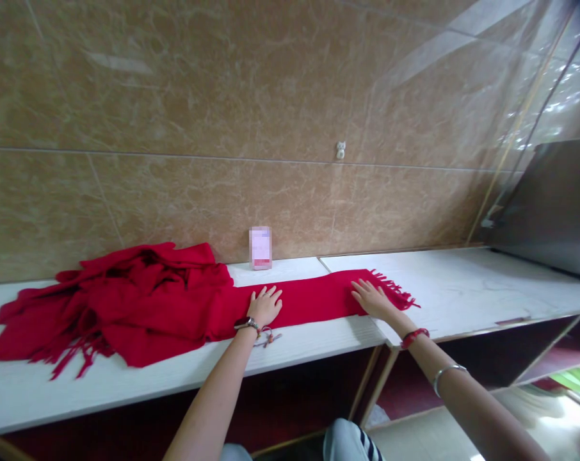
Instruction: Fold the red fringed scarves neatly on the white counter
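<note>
My roomy side is the right, where the white counter point(467, 278) runs on past the fringe to a big dark grey box point(549, 205). Behind, I only get a narrow band before the tiled wall point(198, 96), with a small pinkish rectangle point(260, 248) propped there, and in front the counter's edge is pretty near, with both my forearms reaching over it. Left is mostly taken up by a crumpled red heap point(146, 307). The red scarf point(314, 298) lies in a flat strip from that heap to its fringed end, right under my palms: left hand point(265, 307) near the heap, right hand point(370, 299) just short of the fringe. Both are open, palms down, fingers spread, pressing on the cloth and not pinching anything. Can't tell whether the heap is all one piece, the rectangle's screen is pixelated, the shelves point(294, 397) underneath are too dark to read, and a light green thing point(578, 380) gets cut off at the right.
</note>
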`<control>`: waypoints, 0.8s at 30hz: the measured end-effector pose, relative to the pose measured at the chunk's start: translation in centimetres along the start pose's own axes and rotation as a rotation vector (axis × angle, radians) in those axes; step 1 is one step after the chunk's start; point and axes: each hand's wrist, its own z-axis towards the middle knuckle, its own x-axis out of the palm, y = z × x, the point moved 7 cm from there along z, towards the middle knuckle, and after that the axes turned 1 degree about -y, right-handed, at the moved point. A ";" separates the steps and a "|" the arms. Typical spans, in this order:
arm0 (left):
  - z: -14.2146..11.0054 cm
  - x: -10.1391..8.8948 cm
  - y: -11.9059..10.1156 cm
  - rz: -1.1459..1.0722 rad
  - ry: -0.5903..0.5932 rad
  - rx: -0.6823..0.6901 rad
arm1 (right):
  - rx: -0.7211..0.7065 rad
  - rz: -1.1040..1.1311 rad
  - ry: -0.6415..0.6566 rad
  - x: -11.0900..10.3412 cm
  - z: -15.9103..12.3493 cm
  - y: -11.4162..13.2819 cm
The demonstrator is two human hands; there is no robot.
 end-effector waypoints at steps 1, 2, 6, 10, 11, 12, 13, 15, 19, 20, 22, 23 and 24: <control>0.0 -0.1 0.0 0.000 -0.002 -0.003 | -0.001 0.049 -0.015 -0.4 0.0 1.8; -0.1 -0.2 -0.1 0.000 -0.005 -0.005 | -0.053 0.103 -0.017 -0.8 0.0 4.3; -0.3 -0.4 -0.2 0.005 -0.017 -0.008 | -0.391 0.276 0.017 -2.4 -1.2 16.6; -0.4 -0.4 -0.2 0.012 -0.025 -0.004 | -0.527 0.318 0.066 -2.5 -2.4 22.4; -0.4 -0.4 -0.1 0.012 -0.027 -0.005 | -0.528 0.309 0.076 -2.1 -2.5 22.3; -0.4 -0.4 -0.1 0.011 -0.030 -0.005 | -0.519 0.292 0.082 -1.7 -2.4 21.6; -0.4 -0.3 -0.1 0.010 -0.031 -0.004 | -0.503 0.268 0.082 -1.3 -2.2 20.3; -0.3 -0.2 -0.1 0.007 -0.026 -0.001 | -0.451 0.197 0.074 -0.3 -1.7 16.6; -0.2 -0.1 -0.1 -0.001 -0.003 -0.003 | -0.268 0.036 0.060 0.7 0.1 8.4; -0.2 -0.1 -0.1 -0.002 0.003 -0.008 | -0.217 0.029 0.054 0.6 0.6 7.1; -0.2 -0.1 -0.1 -0.005 0.012 -0.025 | -0.173 0.060 0.042 0.0 1.6 6.6; -0.2 -0.1 0.0 -0.005 0.015 -0.035 | -0.186 0.095 0.041 -0.4 2.1 7.4; -0.2 -0.2 0.0 -0.002 0.018 -0.046 | -0.224 0.133 0.044 -0.8 2.5 8.8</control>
